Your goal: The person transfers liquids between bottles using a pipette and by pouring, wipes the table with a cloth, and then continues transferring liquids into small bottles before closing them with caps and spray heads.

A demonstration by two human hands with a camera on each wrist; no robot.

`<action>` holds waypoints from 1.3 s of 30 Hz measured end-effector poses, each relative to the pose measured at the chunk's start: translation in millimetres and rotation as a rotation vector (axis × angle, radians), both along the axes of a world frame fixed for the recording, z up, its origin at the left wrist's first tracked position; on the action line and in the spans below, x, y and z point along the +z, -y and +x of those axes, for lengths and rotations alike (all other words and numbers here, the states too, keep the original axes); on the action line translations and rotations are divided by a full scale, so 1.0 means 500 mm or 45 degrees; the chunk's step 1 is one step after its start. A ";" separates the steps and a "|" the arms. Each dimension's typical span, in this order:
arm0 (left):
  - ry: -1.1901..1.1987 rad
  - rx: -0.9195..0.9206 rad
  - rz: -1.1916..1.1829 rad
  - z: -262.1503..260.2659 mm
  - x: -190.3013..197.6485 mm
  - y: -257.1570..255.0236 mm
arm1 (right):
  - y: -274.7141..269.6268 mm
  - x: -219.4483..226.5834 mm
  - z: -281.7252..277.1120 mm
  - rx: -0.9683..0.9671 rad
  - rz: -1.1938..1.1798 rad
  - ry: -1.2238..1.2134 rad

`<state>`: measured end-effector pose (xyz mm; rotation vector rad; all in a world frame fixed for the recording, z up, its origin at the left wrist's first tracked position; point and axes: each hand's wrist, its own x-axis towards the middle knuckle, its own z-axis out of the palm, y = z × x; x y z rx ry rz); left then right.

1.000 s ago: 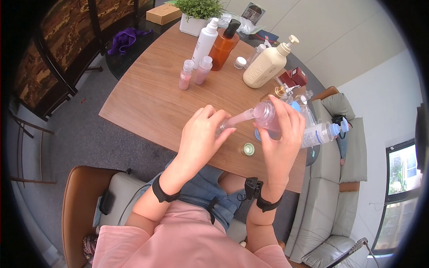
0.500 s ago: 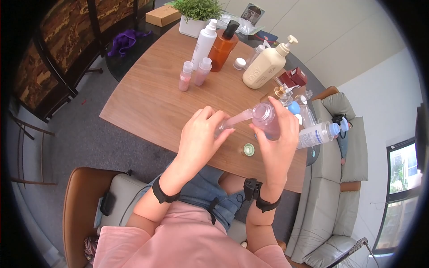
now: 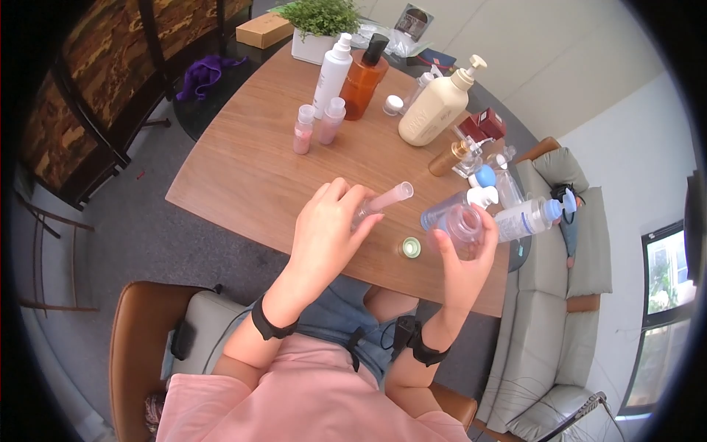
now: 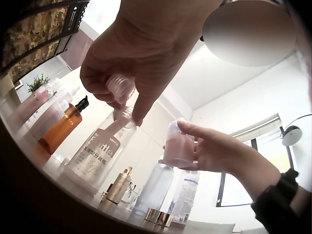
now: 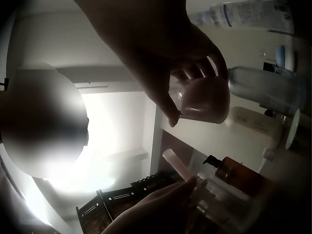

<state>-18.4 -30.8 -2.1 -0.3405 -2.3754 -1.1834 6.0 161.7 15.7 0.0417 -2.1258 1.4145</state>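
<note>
My left hand [image 3: 331, 221] pinches a slender pink-tinted clear tube [image 3: 390, 197], whose open end points up and right. In the left wrist view its fingertips are right at the neck of a clear labelled bottle [image 4: 95, 156]; my hand hides most of this bottle in the head view. My right hand [image 3: 468, 258] grips a short, wide clear jar [image 3: 462, 223] with pinkish contents, thumb on one side and fingers on the other. The jar's uncovered mouth faces up, apart from the tube. A green cap [image 3: 411, 247] lies on the table between my hands.
Just behind the jar stands a blue-tinted bottle [image 3: 442, 210] with a white pump. A white-and-blue pump bottle [image 3: 524, 221] is to its right. Farther back are a cream pump bottle [image 3: 434, 110], an amber bottle [image 3: 364, 85] and two small pink bottles [image 3: 303, 131].
My right hand has drawn the jar away from the tube's end, to the right and toward my body, and turned its mouth more upward. My left hand has barely moved.
</note>
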 end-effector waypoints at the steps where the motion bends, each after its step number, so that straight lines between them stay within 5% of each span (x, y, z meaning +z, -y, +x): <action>1: -0.002 -0.004 -0.007 0.001 0.003 0.000 | -0.007 -0.008 0.008 -0.038 -0.079 -0.014; 6: 0.032 -0.019 -0.069 0.003 0.004 0.003 | -0.052 -0.078 0.022 -0.253 -0.197 -0.054; 17: 0.092 -0.037 0.019 0.006 0.027 0.017 | -0.113 -0.168 0.012 -0.243 -0.278 0.144; 19: 0.175 0.005 0.355 0.005 0.026 0.025 | -0.113 -0.171 0.010 -0.240 -0.329 0.151; 29: 0.053 -0.011 0.770 -0.018 0.003 0.030 | -0.127 -0.177 0.006 -0.127 -0.373 0.175; 39: 0.391 -0.445 1.739 -0.033 -0.031 0.049 | -0.123 -0.195 0.004 -0.119 -0.348 0.073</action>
